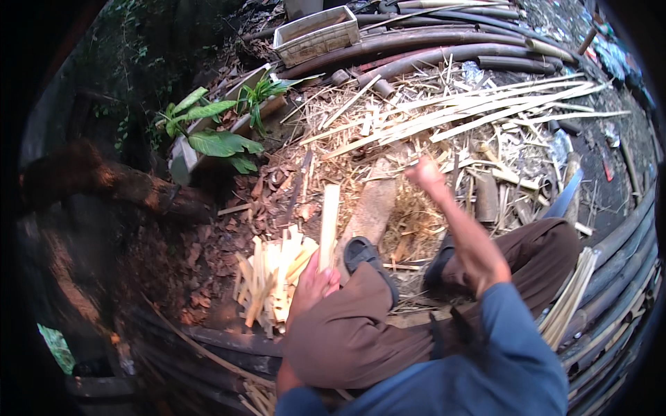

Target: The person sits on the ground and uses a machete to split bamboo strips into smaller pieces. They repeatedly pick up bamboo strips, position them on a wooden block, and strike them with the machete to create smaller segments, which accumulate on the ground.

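Note:
My left hand [316, 283], beside my left knee, is closed around the lower end of a pale split bamboo strip [330, 215] that stands nearly upright. Just left of that hand lies a heap of short split bamboo pieces [277, 267]. Farther forward, my right hand [426, 175] is raised over the shavings with its fingers curled into a fist; it is slightly blurred, and I cannot make out what is in it. Between the two hands a worn wooden plank [371, 208] runs along the ground, its near end by my left sandal [362, 253].
Long pale bamboo strips [458, 114] lie across the litter ahead. Dark bamboo poles [416, 43] and a plastic crate [316, 33] are at the back. A leafy plant [218, 142] grows front left. A bluish blade [565, 195] and more poles [610, 284] are on the right.

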Demonstrator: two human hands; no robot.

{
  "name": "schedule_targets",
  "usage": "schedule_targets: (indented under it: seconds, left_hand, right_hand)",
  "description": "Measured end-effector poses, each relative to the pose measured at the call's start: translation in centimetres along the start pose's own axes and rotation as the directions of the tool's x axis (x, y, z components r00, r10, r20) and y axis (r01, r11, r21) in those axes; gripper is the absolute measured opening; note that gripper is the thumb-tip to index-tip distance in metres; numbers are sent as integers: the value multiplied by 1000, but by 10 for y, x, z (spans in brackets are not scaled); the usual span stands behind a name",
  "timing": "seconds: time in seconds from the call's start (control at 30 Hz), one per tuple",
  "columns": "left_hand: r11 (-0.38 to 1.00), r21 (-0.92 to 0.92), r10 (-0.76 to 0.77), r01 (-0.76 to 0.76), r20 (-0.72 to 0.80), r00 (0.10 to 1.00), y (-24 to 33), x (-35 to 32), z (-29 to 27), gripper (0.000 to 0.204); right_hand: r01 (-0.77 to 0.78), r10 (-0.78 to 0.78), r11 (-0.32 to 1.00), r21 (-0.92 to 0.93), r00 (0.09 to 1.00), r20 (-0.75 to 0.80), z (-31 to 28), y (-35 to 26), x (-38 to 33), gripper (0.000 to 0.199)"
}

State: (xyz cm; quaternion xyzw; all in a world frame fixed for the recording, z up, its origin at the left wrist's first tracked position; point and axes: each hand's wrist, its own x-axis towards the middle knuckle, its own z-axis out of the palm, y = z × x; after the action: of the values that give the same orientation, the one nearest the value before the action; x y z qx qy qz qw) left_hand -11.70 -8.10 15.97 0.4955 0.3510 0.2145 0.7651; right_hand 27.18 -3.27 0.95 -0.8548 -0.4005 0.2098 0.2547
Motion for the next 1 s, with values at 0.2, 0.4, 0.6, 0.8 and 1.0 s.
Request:
schedule_targets:
  seconds: [0.2, 0.4, 0.6, 0.8, 1.0]
  left_hand:
    - [992, -36, -123, 118, -217, 968, -23, 40, -34, 28]
    - [988, -71, -148, 138, -158, 976, -9, 64, -3, 24]
    - [960, 145, -233, 240, -62, 970, -15, 26, -24, 25]
    - [909, -79, -379, 409, 249, 891, -3, 53, -28, 38]
    - [979, -115, 154, -168, -124, 980, -66, 82, -19, 44]
  right_hand:
    - [490, -458, 773, -403, 871, 180, 34, -81, -110, 18]
    - [718, -735, 678, -158, 668, -120, 34, -76, -114, 17]
    - [310, -323, 944, -113, 937, -130, 13, -42, -46, 27]
    - [674, -675, 738, 26, 738, 24, 12, -92, -87, 30]
    - [226, -249, 922, 315, 968, 35, 26, -115, -120, 32]
